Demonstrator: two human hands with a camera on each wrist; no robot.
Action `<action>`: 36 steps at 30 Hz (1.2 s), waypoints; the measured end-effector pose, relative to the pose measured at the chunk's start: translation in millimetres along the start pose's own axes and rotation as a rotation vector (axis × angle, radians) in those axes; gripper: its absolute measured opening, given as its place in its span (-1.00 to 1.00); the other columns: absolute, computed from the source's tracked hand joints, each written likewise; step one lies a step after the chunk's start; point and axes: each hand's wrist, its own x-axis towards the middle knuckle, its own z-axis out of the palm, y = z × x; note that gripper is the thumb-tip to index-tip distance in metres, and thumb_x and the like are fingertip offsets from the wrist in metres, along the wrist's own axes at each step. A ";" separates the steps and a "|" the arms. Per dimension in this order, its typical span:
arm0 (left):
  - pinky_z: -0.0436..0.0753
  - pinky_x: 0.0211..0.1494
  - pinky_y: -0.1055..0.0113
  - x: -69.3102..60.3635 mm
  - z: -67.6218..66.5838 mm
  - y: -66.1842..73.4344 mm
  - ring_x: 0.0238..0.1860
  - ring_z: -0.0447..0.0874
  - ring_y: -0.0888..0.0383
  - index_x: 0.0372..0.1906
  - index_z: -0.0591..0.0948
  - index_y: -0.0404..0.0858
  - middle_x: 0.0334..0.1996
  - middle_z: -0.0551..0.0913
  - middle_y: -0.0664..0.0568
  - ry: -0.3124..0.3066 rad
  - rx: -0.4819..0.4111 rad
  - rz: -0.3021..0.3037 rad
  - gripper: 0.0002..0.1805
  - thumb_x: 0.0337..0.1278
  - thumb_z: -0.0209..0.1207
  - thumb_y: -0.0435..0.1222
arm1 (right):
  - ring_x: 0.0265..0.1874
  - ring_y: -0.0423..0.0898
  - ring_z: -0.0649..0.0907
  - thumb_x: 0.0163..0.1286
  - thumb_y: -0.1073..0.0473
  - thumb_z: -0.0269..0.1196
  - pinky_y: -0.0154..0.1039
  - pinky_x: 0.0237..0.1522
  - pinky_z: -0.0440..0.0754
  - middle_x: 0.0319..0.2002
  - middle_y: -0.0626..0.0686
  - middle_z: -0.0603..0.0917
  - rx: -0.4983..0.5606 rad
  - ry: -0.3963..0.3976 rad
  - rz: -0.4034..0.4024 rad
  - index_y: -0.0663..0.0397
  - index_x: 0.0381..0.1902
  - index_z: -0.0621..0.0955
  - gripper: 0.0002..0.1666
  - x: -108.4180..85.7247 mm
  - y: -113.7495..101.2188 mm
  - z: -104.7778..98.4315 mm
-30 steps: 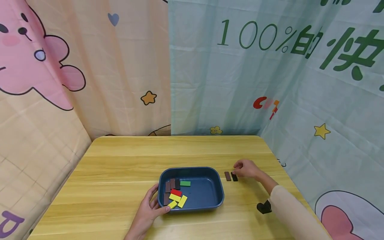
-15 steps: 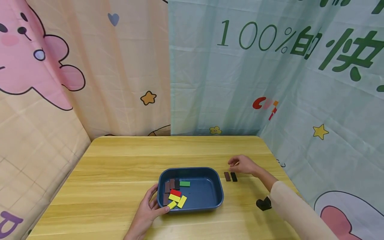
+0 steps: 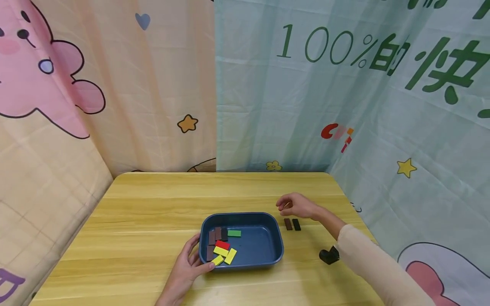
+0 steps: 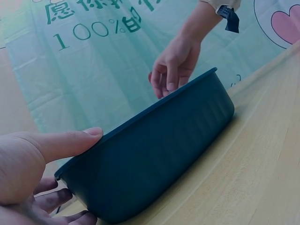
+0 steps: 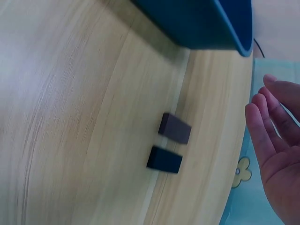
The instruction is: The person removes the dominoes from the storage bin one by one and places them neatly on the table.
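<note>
My left hand (image 3: 184, 268) grips the left end of a blue plastic bin (image 3: 262, 246), thumb over the rim and fingers against the outside wall. Inside the bin's left half lie several brown blocks (image 3: 212, 238), a black block, a green block (image 3: 234, 233), a red block (image 3: 222, 245) and several yellow blocks (image 3: 231, 256). My right hand (image 3: 300, 206) hovers past the bin's far right corner, fingers loosely bent and nothing between them. Just nearer than it, a brown block (image 5: 175, 128) and a black block (image 5: 164, 160) lie side by side on the table, slightly apart.
The wooden table (image 3: 153, 204) reaches back to printed curtains (image 3: 268, 106) behind it and along the right. A dark strap (image 4: 229, 18) hangs from the right sleeve.
My right hand has risen off the black block and moved left and away, past the brown block. Both blocks have stayed in place. The left hand keeps its grip on the bin.
</note>
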 end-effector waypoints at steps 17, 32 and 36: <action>0.59 0.27 0.12 -2.1 -0.2 -3.3 0.47 0.30 -0.29 0.58 0.18 -0.24 0.51 0.26 -0.31 -0.006 0.009 0.005 0.06 -0.01 0.48 -0.58 | -0.22 -0.13 0.72 0.41 0.36 0.37 -0.24 -0.08 0.74 -0.23 -0.01 0.74 -0.027 -0.126 -0.057 0.38 0.05 0.66 -0.70 31.0 -43.0 43.9; 0.60 0.27 0.13 0.7 1.6 0.7 0.48 0.28 -0.26 0.59 0.16 -0.24 0.55 0.20 -0.26 0.003 0.015 0.004 0.07 -0.01 0.47 -0.60 | -0.21 -0.16 0.73 0.38 0.34 0.40 -0.26 -0.07 0.74 -0.22 -0.04 0.77 -0.074 -0.175 -0.120 0.33 0.01 0.70 -0.73 59.3 -59.7 76.8; 0.59 0.27 0.11 0.9 1.6 0.8 0.49 0.26 -0.26 0.59 0.16 -0.24 0.56 0.18 -0.26 0.013 0.020 -0.004 0.07 -0.01 0.47 -0.60 | -0.20 -0.17 0.73 0.38 0.34 0.40 -0.28 -0.04 0.73 -0.20 -0.03 0.77 -0.097 -0.198 -0.125 0.31 0.01 0.70 -0.73 60.2 -61.8 85.5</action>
